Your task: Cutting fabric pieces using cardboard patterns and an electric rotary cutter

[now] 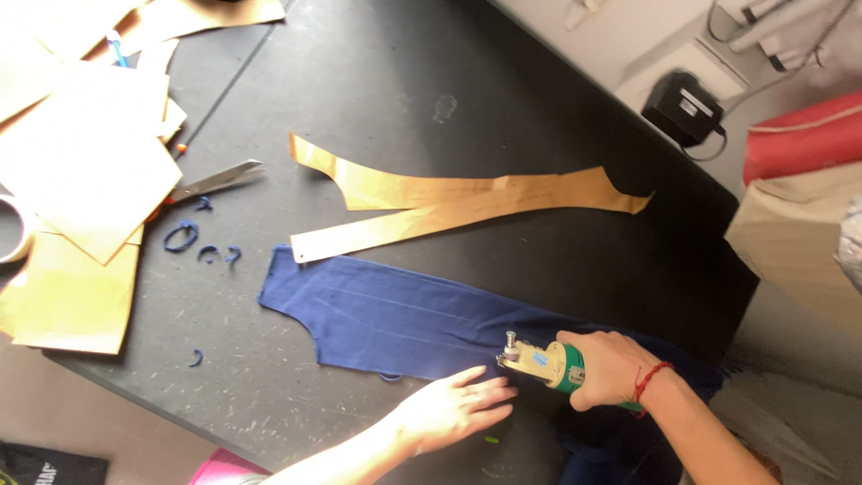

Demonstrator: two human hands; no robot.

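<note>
Dark bench [377, 81], limp blue cloth [386, 314]: left hand [449, 409] pressed flat near its edge, right hand [611, 364] gripping the cutter [539, 361].

A small blue label [540, 357] is seen on the cream head of the green cutting tool [549, 364]. Well right of the tool, past the tabletop [404, 90] edge, a tan cardboard box [799, 238] is seen, with a red package [804, 136] behind it.
</note>
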